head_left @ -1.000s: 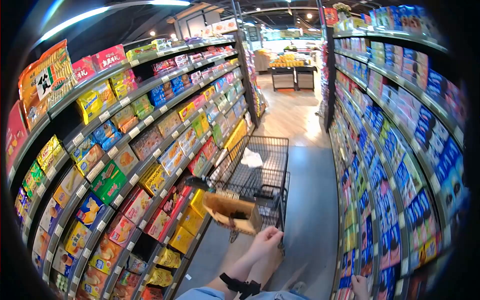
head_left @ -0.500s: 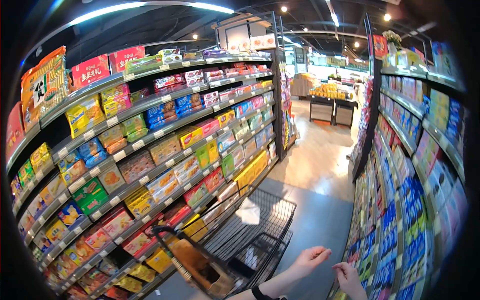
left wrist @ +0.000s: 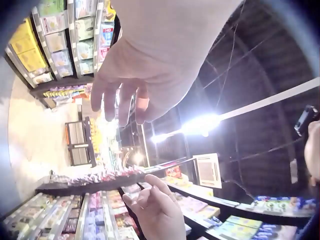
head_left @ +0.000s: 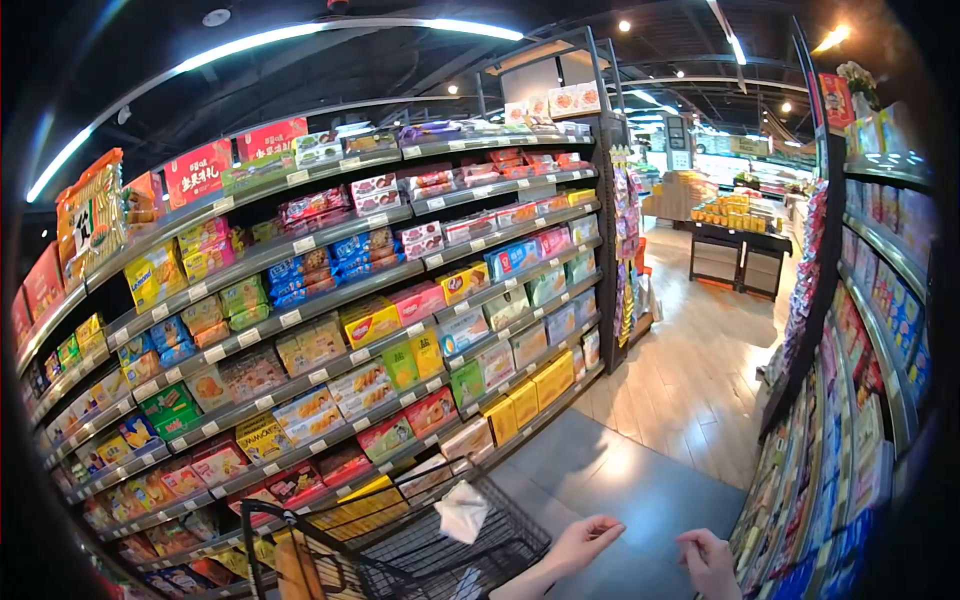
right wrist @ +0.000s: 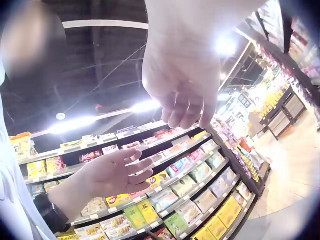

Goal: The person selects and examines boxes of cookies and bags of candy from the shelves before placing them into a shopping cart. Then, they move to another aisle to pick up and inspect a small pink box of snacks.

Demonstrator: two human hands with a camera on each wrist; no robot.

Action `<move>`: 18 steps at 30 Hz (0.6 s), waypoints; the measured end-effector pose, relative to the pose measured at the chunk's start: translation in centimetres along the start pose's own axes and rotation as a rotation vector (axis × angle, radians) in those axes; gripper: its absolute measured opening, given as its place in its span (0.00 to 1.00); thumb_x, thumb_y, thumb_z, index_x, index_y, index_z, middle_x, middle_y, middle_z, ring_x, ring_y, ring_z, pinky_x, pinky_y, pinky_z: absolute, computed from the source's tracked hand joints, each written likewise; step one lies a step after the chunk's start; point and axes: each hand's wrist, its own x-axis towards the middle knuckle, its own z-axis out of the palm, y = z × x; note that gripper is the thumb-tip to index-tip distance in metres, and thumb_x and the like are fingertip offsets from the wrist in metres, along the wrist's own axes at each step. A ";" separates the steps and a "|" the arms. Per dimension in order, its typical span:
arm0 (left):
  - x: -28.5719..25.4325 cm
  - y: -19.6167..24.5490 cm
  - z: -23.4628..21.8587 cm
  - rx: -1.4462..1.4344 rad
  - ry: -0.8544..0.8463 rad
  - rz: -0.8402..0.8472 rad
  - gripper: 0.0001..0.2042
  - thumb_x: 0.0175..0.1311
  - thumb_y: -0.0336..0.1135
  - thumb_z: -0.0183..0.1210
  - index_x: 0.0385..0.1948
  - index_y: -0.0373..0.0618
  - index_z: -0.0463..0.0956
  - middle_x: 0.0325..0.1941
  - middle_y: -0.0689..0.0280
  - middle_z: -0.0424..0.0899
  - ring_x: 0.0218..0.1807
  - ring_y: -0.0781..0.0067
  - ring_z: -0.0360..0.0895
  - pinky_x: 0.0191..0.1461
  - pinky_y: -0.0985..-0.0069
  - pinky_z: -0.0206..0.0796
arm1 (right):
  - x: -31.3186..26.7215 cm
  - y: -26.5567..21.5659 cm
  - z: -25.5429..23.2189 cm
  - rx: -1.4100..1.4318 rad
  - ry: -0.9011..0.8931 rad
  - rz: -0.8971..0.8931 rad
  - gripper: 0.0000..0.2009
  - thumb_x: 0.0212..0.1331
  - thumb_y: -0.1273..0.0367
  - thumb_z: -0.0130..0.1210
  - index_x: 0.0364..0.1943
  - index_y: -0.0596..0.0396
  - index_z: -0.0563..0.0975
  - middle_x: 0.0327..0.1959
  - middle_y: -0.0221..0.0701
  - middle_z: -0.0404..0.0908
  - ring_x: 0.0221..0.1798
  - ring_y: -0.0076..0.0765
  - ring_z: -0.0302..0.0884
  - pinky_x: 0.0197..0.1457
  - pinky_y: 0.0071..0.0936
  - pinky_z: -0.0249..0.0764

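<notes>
My left hand (head_left: 585, 545) is held out low in front of me, fingers loosely bent with nothing in them. Beside it on the right, my right hand (head_left: 708, 562) hangs loosely curled and holds nothing. A gap separates the two hands. Both wrist views show bare palms and relaxed fingers. The black wire shopping cart (head_left: 390, 578) is nearest to the left hand, on its left side. In the cart lie a crumpled white paper or bag (head_left: 463, 512) and a brown paper bag (head_left: 296, 568), partly cut off by the frame.
Long shelves (head_left: 330, 375) of boxed and bagged snacks run along the left. More packed shelves (head_left: 860, 400) stand close on the right. Ahead, the wooden floor (head_left: 680, 385) leads to a dark display stand (head_left: 738, 262) topped with yellow goods.
The cart has slid toward the lower left of the view and turned. My left hand, earlier at the cart's near side, is now apart from it. My right hand has come up beside the left.
</notes>
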 end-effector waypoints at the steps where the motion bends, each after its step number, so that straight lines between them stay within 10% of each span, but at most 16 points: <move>1: 2.7 -0.1 0.2 -0.018 0.038 0.038 0.12 0.64 0.40 0.55 0.37 0.40 0.76 0.31 0.70 0.79 0.36 0.83 0.72 0.44 0.82 0.65 | 2.8 1.2 -1.5 -0.009 -0.035 -0.042 0.10 0.59 0.76 0.44 0.41 0.57 0.76 0.21 0.27 0.74 0.23 0.21 0.69 0.28 0.20 0.65; 9: 21.3 0.4 5.3 0.032 0.328 0.076 0.07 0.61 0.36 0.58 0.30 0.43 0.76 0.22 0.76 0.74 0.22 0.87 0.65 0.24 0.84 0.58 | 24.4 10.0 -10.3 0.089 -0.147 -0.126 0.10 0.61 0.74 0.45 0.41 0.57 0.77 0.20 0.32 0.75 0.24 0.23 0.71 0.29 0.21 0.68; 18: 41.1 -4.0 -0.3 0.014 0.411 0.064 0.07 0.62 0.35 0.56 0.34 0.40 0.77 0.28 0.72 0.78 0.32 0.85 0.72 0.37 0.85 0.65 | 44.2 19.6 -14.1 0.089 -0.243 -0.075 0.09 0.60 0.72 0.46 0.40 0.55 0.78 0.22 0.31 0.77 0.26 0.25 0.75 0.29 0.23 0.69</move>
